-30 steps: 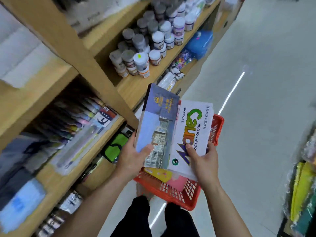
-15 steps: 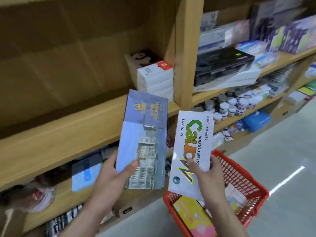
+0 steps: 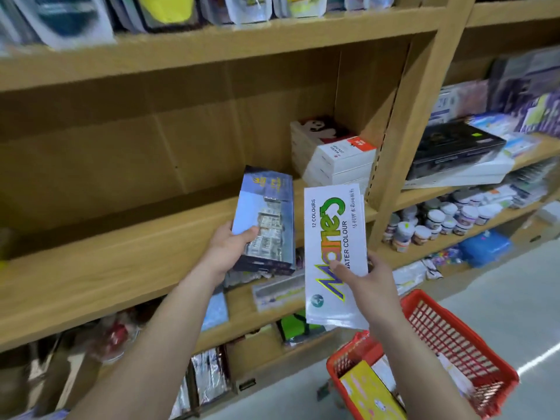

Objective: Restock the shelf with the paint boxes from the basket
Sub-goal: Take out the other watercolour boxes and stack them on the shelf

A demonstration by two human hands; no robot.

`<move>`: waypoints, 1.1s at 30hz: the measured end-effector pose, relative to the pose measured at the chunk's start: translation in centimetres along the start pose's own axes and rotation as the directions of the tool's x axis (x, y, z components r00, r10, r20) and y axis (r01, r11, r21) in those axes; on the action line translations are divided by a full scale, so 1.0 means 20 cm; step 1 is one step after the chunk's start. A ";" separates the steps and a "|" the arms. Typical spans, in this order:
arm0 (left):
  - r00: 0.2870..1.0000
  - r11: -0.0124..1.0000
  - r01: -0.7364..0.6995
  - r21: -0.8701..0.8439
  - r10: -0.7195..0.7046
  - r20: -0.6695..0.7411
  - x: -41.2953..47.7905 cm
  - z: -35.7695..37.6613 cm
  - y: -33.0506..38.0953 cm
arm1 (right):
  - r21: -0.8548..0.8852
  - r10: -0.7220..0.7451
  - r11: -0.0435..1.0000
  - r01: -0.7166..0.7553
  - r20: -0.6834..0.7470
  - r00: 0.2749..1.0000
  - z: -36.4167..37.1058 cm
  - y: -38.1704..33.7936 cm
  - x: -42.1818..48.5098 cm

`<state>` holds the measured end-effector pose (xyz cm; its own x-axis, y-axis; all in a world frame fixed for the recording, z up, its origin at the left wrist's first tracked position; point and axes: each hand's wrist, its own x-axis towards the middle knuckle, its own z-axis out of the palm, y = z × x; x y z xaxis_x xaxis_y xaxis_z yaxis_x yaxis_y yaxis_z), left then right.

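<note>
The person is standing in front of the wooden shelf (image 3: 127,268), holding a paint box in each hand. The left hand (image 3: 230,250) is gripping the blue box (image 3: 266,219) by its lower end, thumb lying across the printed building on the front and the other fingers hidden behind it. The box is standing nearly upright in front of the bare stretch of the middle shelf board, and whether it is touching the board I cannot tell.

The right hand (image 3: 366,283) is clasping the white box (image 3: 333,253) (the one reading "12 COLOURS" and "WATER COLOUR"), thumb pressing on the coloured lettering, fingers wrapping round its right edge. This box is also being held upright, just beside the blue one, with a narrow gap between them.

Behind the two boxes, a stack of white boxes (image 3: 336,156) is sitting at the right end of the same shelf, against the upright post (image 3: 418,116). Beyond the post, small paint jars (image 3: 439,219) are crowding a lower board.

Down at the lower right, the red basket (image 3: 460,347) is sitting below the right forearm, with a yellow box (image 3: 369,392) lying in it alongside other items too blurred to make out.
</note>
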<state>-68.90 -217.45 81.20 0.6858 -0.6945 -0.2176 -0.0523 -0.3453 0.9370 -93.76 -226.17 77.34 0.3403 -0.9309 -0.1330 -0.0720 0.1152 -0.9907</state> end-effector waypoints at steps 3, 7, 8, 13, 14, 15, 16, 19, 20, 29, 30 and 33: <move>0.999 0.994 0.005 0.109 -0.001 -0.038 0.07 0.00 -0.01 | -0.045 0.000 0.999 0.001 0.021 1.000 0.02 -0.06 0.03; 0.999 0.968 0.019 0.248 -0.011 -0.035 0.04 -0.01 -0.06 | -0.068 0.030 0.997 -0.026 0.058 0.998 0.03 -0.15 0.07; 0.999 0.974 0.003 0.228 0.007 -0.045 0.02 -0.02 -0.08 | -0.068 0.033 0.997 -0.028 0.067 0.997 0.03 -0.18 0.08; 0.993 0.990 -0.122 0.070 0.121 0.015 -0.09 -0.06 -0.25 | -0.012 0.023 1.000 -0.022 0.141 0.990 0.08 -0.37 0.15; 0.989 0.989 -0.143 0.036 0.142 0.034 -0.10 -0.06 -0.27 | -0.001 0.023 1.000 -0.023 0.163 0.986 0.11 -0.42 0.17; 0.986 0.987 -0.161 -0.004 0.161 0.042 -0.11 -0.07 -0.28 | 0.000 0.018 1.000 -0.018 0.183 0.983 0.15 -0.45 0.20; 0.983 0.983 -0.177 -0.047 0.179 0.040 -0.11 -0.08 -0.29 | -0.001 0.014 1.000 -0.014 0.200 0.980 0.19 -0.49 0.22; 0.979 0.970 -0.194 -0.147 0.200 0.027 -0.12 -0.09 -0.28 | 0.005 0.041 0.999 -0.044 0.252 0.967 0.33 -0.56 0.30; 0.978 0.966 -0.197 -0.165 0.205 0.037 -0.12 -0.10 -0.28 | -0.006 0.072 0.997 -0.073 0.264 0.962 0.37 -0.55 0.32; 0.969 0.964 -0.249 0.090 0.247 0.025 -0.12 -0.05 -0.31 | -0.347 -0.098 0.930 0.121 0.085 0.992 0.44 -0.43 0.47; 0.963 0.956 -0.266 0.121 0.270 -0.019 -0.11 -0.03 -0.30 | -0.310 -0.098 0.943 0.124 0.096 0.990 0.42 -0.42 0.45; 0.944 0.941 -0.297 0.161 0.315 -0.098 -0.10 0.02 -0.29 | -0.200 -0.162 0.964 0.173 0.073 0.984 0.34 -0.34 0.32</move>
<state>-70.25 -214.19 76.06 0.7021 -0.7025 0.1163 -0.3701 -0.2205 0.9025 -84.62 -230.58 83.06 0.4152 -0.9093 0.0272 -0.1982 -0.1196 -0.9728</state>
